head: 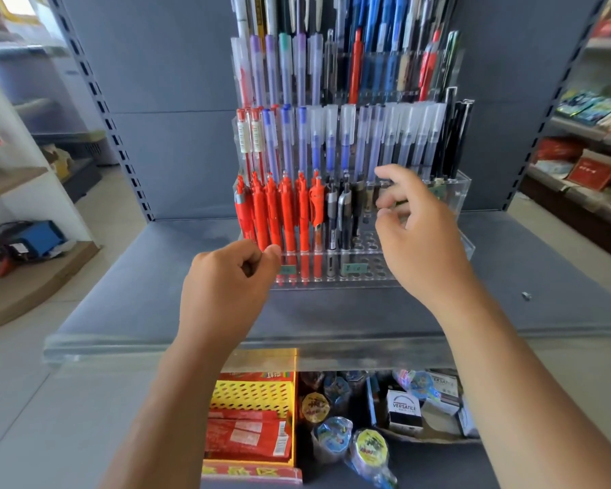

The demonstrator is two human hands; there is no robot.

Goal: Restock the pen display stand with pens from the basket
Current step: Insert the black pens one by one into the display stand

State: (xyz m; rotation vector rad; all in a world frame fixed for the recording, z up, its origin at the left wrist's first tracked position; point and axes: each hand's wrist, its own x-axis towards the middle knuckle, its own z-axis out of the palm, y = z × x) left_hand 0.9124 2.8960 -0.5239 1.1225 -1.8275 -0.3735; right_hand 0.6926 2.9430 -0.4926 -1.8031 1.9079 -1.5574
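Ok, status: the pen display stand (463, 192), clear acrylic and tiered, sits upright on the blue-grey shelf (138, 294), back against the shelf's rear panel.

Front tier, from our left: red pens (287, 213) packed tight, then a few grey-black pens (343, 213), then empty holes (365, 241) out to the right end. The tier above holds capped blue pens (346, 135) and clear-capped ones. Higher tiers carry mixed colours.

Our left hand (223, 280) is at the stand's front-left corner with its fingers curled in and the thumb against the forefinger, right at the base of the red pens. We cannot tell whether it pinches one of them or holds nothing.

Our right hand (420, 238) hovers in front of the right half of the front tier, just beside the grey-black pens. Its fingers are loosely bent and spread, the thumb apart from them, and we see no pen plainly in its grip. The fingertips are motion-blurred.

The yellow basket (251, 395) is on the level below the shelf, under our left forearm. It is perforated, red packets (247, 439) lie in it, and we cannot make out any pens there. Beside it on the right are round wrapped items (367, 450) and a box marked VERSATILE (404, 409).
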